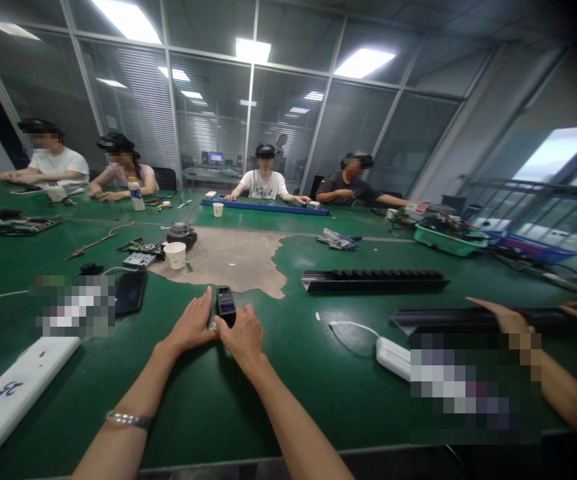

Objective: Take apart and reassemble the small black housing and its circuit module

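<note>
A small black device with a bluish screen (226,304) stands on the green table (288,393) in front of me. My left hand (192,325) lies against its left side with the fingers stretched along it. My right hand (242,335) wraps its lower right side, fingers curled around the base. Both forearms reach in from the bottom edge; a metal bracelet sits on my left wrist.
A black phone (129,292) lies to the left, a paper cup (176,254) beyond it. A long black tray (373,280) lies to the right, a white adapter with cable (392,354) nearer. Another person's hands (506,320) rest at right. Several seated people line the far side.
</note>
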